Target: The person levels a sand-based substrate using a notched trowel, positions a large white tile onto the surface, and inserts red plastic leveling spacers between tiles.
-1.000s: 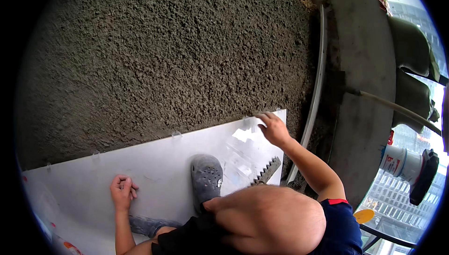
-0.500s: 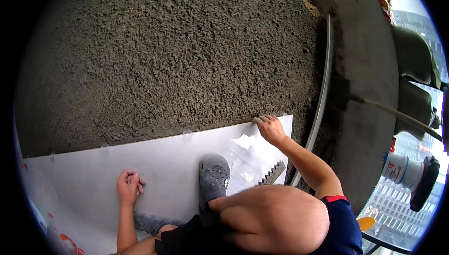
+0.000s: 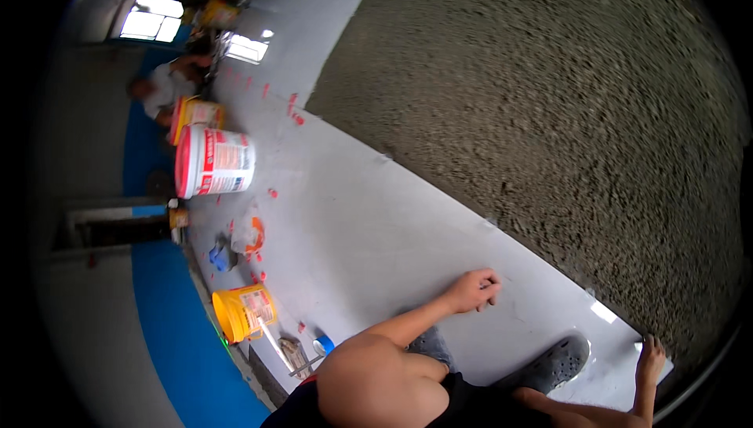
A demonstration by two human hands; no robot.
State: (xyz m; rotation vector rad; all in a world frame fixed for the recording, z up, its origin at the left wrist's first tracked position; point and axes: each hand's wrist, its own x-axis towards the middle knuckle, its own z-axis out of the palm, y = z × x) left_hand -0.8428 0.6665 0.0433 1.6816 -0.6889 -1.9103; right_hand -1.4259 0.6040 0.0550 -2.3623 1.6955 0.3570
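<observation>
Large pale glossy tiles (image 3: 353,200) lie beside a bed of rough grey mortar (image 3: 510,114). My left hand (image 3: 475,290) hovers low over the tile with its fingers curled in; what they hold, if anything, is hidden. Out at the tile's far right corner, my right hand (image 3: 649,359) has its fingertips pressed together at the edge bordering the mortar. Whatever sits in that pinch is too small to make out. Small clear clips, one of them a tile clip (image 3: 490,224), stick up along this edge. A grey clog (image 3: 557,361) on my foot rests on the tile between the hands.
At left stand a white and red bucket (image 3: 223,163), a second bucket (image 3: 200,114) behind it and a yellow bucket (image 3: 251,310). A clear bag (image 3: 247,232) and blue cloth (image 3: 222,255) lie between. Another person (image 3: 169,91) crouches beyond, near the blue wall band (image 3: 169,334).
The view has swung left, bringing the buckets and the other person in. Both hands sit farther right in the picture; the right one is still at the tile's edge near the corner.
</observation>
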